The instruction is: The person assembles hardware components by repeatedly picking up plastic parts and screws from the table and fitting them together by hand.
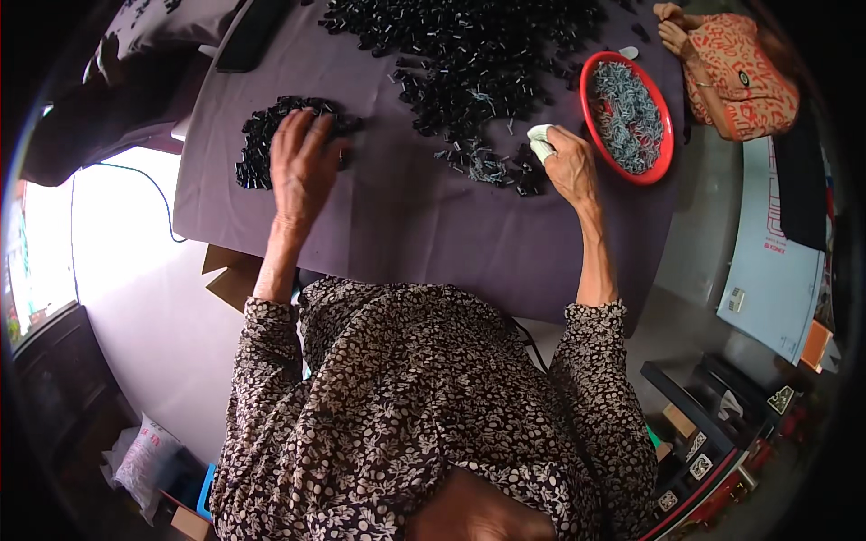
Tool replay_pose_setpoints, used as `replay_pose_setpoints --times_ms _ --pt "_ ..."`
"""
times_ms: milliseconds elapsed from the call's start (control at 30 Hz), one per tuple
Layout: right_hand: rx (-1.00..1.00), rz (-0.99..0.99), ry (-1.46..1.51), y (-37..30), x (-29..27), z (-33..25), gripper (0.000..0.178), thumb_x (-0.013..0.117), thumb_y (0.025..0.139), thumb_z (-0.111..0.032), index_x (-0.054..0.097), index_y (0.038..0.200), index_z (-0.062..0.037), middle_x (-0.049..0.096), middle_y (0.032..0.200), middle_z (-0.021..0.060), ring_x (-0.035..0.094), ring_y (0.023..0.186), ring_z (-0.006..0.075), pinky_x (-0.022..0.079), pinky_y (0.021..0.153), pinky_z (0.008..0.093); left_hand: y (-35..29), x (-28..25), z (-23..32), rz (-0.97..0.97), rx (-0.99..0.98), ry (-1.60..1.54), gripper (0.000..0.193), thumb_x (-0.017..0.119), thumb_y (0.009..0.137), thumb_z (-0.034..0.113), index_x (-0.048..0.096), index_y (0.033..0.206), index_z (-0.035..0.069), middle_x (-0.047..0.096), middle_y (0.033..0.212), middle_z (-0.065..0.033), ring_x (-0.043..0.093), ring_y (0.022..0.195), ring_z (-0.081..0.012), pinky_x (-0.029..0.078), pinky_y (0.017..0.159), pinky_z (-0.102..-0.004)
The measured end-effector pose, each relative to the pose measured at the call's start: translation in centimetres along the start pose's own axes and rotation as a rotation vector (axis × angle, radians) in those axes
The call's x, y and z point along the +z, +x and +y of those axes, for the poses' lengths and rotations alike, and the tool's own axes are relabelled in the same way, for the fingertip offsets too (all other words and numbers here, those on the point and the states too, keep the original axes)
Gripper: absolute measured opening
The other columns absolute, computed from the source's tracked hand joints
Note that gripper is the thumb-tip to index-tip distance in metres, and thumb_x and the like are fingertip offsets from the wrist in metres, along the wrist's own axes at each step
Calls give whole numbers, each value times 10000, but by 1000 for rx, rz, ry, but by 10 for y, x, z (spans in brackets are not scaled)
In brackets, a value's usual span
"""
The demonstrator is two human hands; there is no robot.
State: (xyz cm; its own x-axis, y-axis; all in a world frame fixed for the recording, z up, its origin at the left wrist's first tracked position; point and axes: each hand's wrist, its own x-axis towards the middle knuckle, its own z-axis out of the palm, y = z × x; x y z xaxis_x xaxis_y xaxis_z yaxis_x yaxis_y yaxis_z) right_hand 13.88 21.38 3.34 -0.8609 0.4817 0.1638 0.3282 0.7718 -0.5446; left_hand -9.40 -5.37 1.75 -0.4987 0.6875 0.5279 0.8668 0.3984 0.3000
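My left hand (302, 162) rests over a smaller heap of short black plastic pieces (255, 151) at the left, its fingers apart and slightly blurred. Nothing shows between them. At the right, my right hand (572, 169) is above the cloth with thumb and fingers pressed together. White coverings (540, 142) wrap its fingertips, and whatever they pinch is too small to make out. Just left of it lie a few black pieces and a small cluster of thin grey metal pieces (487, 169). A red oval bowl (667, 144) beside that hand holds many more grey metal pieces.
A large heap of black pieces (469, 54) spreads over the far middle of the purple-grey tablecloth (388, 216). A dark flat object (251, 38) lies far left. Another person's hand (672, 27) and orange patterned clothing (744, 77) are at the far right edge.
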Motion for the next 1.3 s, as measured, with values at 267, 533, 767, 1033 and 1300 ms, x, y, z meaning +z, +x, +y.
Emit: replay_pose_setpoints --times_ms 267,533,767,1033,1300 --pt "-66 -26 -118 24 19 -10 80 578 709 -28 562 784 -2 583 764 147 558 686 344 435 591 386 -14 15 4 -114 125 -3 275 641 750 149 596 1006 59 510 1170 -128 425 1173 -290 320 976 -458" --pt "-157 -43 -227 29 27 -2 67 553 691 -26 503 728 -1 572 736 156 533 662 364 421 591 419 -16 4 1 -20 81 -27 230 641 726 93 610 949 46 545 1093 -120 474 1094 -303 369 925 -420" --pt "-376 -11 -19 8 1 -58 104 625 651 -26 564 735 -40 584 710 91 551 679 275 433 668 354 2 -2 95 -417 -382 -800 235 655 785 194 633 928 10 636 834 -77 580 795 -184 461 725 -301" --pt "-491 -170 95 -24 6 -89 154 629 634 -27 487 688 0 525 666 116 541 666 273 424 683 375 -6 3 111 -891 -777 -1350 211 617 830 197 635 876 -8 618 786 -28 545 762 -90 435 733 -241" --pt "-312 -48 261 -46 20 -86 122 539 685 -7 526 806 10 554 721 129 552 699 305 449 641 367 -17 5 107 -848 -892 -1493 170 611 828 162 620 875 -1 615 781 -41 560 748 -118 447 734 -262"
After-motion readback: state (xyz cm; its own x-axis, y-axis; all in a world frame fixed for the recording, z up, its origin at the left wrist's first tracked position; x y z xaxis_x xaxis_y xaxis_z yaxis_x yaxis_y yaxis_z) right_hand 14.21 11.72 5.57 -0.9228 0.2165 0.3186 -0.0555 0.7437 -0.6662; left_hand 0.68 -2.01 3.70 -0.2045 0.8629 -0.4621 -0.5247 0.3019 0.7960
